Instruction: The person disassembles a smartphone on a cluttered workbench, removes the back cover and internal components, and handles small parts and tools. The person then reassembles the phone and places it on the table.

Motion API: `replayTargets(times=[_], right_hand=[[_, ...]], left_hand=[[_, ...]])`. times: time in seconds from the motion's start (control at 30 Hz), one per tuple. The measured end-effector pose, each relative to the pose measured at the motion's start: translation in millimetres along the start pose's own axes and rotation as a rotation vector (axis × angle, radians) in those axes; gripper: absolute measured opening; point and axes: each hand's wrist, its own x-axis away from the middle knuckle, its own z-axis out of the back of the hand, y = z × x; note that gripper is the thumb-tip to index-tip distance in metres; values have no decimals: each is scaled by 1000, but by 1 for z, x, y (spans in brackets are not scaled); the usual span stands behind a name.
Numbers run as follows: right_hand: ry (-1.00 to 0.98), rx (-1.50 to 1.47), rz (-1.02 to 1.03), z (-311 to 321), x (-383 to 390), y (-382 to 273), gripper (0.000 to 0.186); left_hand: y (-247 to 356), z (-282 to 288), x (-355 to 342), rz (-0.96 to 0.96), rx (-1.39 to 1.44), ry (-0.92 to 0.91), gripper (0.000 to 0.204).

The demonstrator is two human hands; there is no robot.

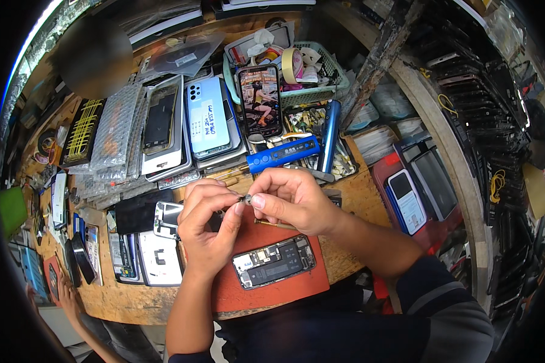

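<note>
My left hand (207,225) and my right hand (290,199) meet above a red-orange work mat (266,290), fingertips pinching a tiny dark metal part (247,198) between them. On the mat below lies an opened phone (274,261) with its battery and boards showing. A thin brass-coloured tool (272,224) rests on the mat under my right hand. A blue electric screwdriver (283,153) lies just beyond my fingers.
Several phones, back covers and bubble-wrapped screens (163,130) crowd the wooden bench. A propped phone (260,100) shows a picture. A green basket (312,72) holds tape rolls. Another person's hand (66,296) is at lower left. Phones (409,199) lie at right.
</note>
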Motion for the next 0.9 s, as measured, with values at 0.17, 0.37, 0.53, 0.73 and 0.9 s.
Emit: replayTargets(times=[0.17,0.37,0.53,0.73,0.9], right_hand=[[-6,22,24,0,-1,2,15],[-1,32,44,1,-1,3,16],[11,36,24,1,-1,1,16],[10,27,33,1,-2,2,17],[35,114,178,2,-4,8,18]], left_hand=[[2,1,-1,0,-14,-7,13],[3,0,0,20,6,4,15],[4,0,0,34,9,9,12],[3,-1,0,40,-13,-5,10],[2,-1,0,69,-5,-33,9]])
